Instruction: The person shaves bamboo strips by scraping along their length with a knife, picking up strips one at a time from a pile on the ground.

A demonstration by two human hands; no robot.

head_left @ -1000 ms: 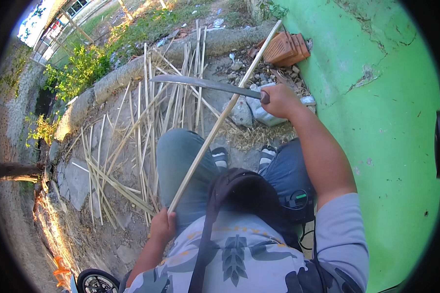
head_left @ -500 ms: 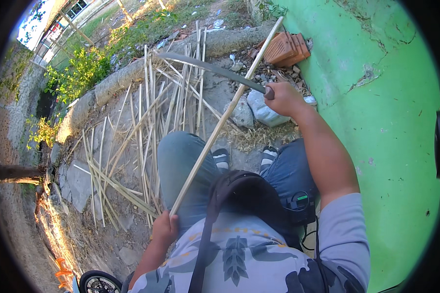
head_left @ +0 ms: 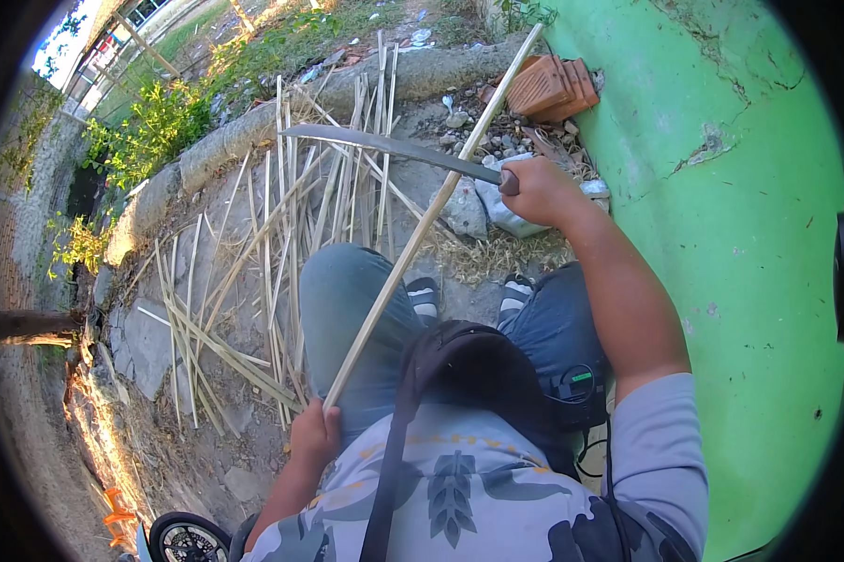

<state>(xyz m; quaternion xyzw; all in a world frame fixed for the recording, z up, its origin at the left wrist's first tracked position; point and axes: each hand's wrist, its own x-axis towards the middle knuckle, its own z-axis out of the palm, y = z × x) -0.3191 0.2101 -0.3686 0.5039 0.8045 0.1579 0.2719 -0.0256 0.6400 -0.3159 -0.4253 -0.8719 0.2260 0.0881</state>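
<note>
A long pale wooden strip, which looks like split bamboo, slants from my left thigh up toward the green wall. My left hand is closed round its lower end. In my right hand is the dark handle of a machete, gripped in a fist. Its long, slightly curved blade points left and crosses the strip in its upper part; whether the edge bites into the wood I cannot tell. Many similar loose strips lie heaped on the ground to the left of my knees.
A green wall runs along my right. Orange clay tiles and pale rocks lie near its base. A low concrete curb curves behind the strips. A wheel shows at the lower left, and a black device sits by my right hip.
The machete has come down a little along the strip toward me, and its blade lies flatter. My left hand keeps its place on the strip's lower end.
</note>
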